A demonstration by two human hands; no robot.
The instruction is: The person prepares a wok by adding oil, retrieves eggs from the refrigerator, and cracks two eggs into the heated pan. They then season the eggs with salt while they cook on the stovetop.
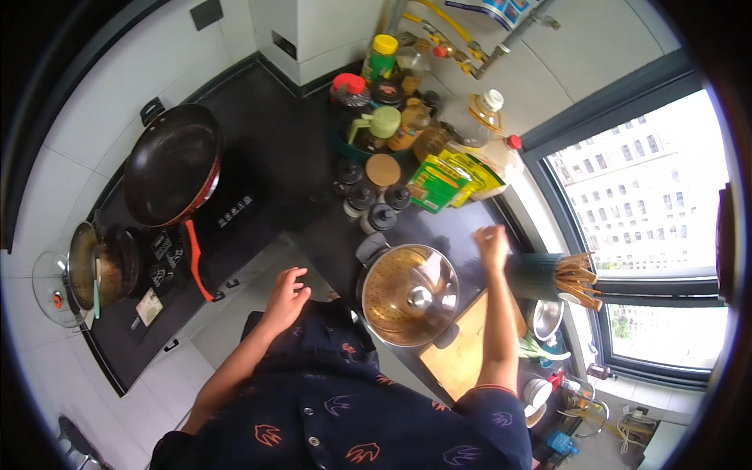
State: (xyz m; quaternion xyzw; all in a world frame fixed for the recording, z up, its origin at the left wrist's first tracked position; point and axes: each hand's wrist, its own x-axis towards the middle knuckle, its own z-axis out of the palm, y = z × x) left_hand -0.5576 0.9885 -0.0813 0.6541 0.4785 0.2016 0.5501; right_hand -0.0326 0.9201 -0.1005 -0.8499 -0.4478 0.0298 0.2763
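Observation:
My left hand (pixel 288 301) hangs in the air in front of the counter, fingers loosely apart with nothing in them. My right hand (pixel 492 244) is over the counter between the pot and the green chopstick holder (pixel 536 274). Its fingers are pinched together; whatever is in them, if anything, is too small to make out. A steamer pot (pixel 366 291) with two dark handles stands at the counter's front edge. Its glass lid (pixel 420 298) is on, and a perforated tray shows through it. Beside the pot, under my right forearm, lies a wooden cutting board (pixel 462 345).
Green and yellow packets (pixel 439 185) lie by several seasoning jars (pixel 381 217). Bottles (pixel 382 59) crowd the back corner. At left, a wok (pixel 174 166) with a red handle and a smaller pan (pixel 82 266) sit on the stove. A window (pixel 634 180) is at right.

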